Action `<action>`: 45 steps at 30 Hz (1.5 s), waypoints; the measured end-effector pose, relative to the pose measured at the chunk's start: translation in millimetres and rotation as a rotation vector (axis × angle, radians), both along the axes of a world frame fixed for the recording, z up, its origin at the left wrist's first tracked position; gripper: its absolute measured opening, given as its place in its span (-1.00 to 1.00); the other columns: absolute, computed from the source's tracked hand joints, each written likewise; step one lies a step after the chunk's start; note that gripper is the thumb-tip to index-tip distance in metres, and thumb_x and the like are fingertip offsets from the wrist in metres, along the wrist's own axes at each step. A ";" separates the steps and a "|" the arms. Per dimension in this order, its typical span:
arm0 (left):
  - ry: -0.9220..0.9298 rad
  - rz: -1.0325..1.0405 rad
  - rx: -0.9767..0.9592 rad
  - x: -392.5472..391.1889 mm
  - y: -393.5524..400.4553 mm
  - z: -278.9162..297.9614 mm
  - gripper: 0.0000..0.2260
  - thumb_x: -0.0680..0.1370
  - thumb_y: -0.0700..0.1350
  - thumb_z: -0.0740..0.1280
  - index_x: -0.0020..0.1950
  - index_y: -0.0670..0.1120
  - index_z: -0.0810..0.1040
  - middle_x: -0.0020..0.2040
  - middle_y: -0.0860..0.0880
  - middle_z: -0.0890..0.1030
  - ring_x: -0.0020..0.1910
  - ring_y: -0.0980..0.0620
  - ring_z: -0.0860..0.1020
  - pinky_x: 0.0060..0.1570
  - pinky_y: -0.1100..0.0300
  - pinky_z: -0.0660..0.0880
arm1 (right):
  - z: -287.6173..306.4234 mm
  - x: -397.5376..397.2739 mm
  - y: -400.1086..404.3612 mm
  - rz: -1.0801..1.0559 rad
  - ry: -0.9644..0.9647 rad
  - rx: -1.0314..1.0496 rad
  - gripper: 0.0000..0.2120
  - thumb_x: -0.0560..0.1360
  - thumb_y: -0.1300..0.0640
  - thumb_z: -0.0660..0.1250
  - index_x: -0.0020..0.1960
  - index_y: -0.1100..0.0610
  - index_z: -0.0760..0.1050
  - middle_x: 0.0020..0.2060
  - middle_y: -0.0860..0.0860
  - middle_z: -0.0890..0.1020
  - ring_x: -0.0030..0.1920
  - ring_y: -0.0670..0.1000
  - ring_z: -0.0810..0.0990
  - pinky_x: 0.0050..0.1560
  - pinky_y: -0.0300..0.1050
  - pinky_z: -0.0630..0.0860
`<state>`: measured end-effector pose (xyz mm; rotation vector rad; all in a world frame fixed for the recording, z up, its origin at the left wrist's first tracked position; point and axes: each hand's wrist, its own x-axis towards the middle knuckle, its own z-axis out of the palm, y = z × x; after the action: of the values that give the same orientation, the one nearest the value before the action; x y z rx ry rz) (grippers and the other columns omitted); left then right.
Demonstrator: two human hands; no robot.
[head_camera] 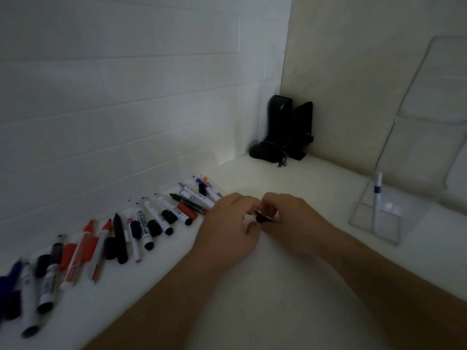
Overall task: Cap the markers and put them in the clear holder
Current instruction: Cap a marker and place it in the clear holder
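I see my left hand (228, 223) and right hand (284, 218) at frame centre, fingers pinched on a black cap (262, 219), probably capping a marker; next, the clear holder (374, 218) at right.

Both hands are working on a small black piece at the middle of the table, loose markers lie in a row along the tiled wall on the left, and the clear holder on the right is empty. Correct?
Not quite: the clear holder is not empty. The head view shows one white marker with a blue band standing upright in it. The rest holds: the left hand and right hand meet on a small black piece, and the loose markers line the tiled wall.
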<state>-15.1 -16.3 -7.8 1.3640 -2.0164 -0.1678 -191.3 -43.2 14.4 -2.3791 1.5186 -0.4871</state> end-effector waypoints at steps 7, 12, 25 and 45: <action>-0.145 -0.189 0.030 -7.6 3.1 -1.2 -0.83 0.53 -0.04 0.34 0.11 0.14 0.52 -0.02 0.17 0.55 -0.03 0.19 0.45 -0.02 0.25 0.43 | 5.2 -25.5 20.3 -0.113 -0.031 0.093 -0.66 0.30 -0.21 0.57 -0.06 -0.11 0.55 -0.18 -0.15 0.57 -0.17 -0.19 0.51 -0.23 -0.25 0.39; -0.114 -0.213 0.039 -5.3 -0.1 -6.9 -0.88 0.57 -0.12 0.35 0.07 0.07 0.56 -0.05 0.14 0.56 -0.07 0.18 0.46 -0.03 0.29 0.39 | 23.5 -42.9 24.4 -0.118 0.198 0.160 -0.78 0.43 -0.18 0.50 -0.10 -0.05 0.61 -0.19 -0.13 0.61 -0.18 -0.16 0.57 -0.22 -0.25 0.48; 0.316 -0.071 0.200 1.8 0.6 6.5 -0.72 0.60 -0.30 0.28 0.03 0.09 0.63 -0.02 0.16 0.71 -0.01 0.23 0.65 0.14 0.13 0.59 | 8.9 -39.9 19.9 -0.208 0.131 0.071 -0.81 0.68 -0.05 0.14 0.05 0.02 0.45 -0.10 -0.01 0.55 -0.16 -0.04 0.51 -0.24 -0.12 0.41; 0.445 -0.023 0.203 -0.7 6.8 12.6 -0.78 0.64 -0.14 0.27 0.21 0.16 0.43 -0.01 0.13 0.68 -0.08 0.19 0.65 -0.02 0.20 0.58 | 1.5 -43.8 18.1 -0.126 -0.424 0.022 -0.88 0.59 -0.14 0.30 -0.04 -0.22 0.61 -0.38 -0.17 0.57 -0.40 -0.23 0.48 -0.39 -0.43 0.36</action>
<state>-15.8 -9.5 4.8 1.2872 -1.6724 -0.6431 -235.1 -25.1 15.9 -2.0017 1.4651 -0.9293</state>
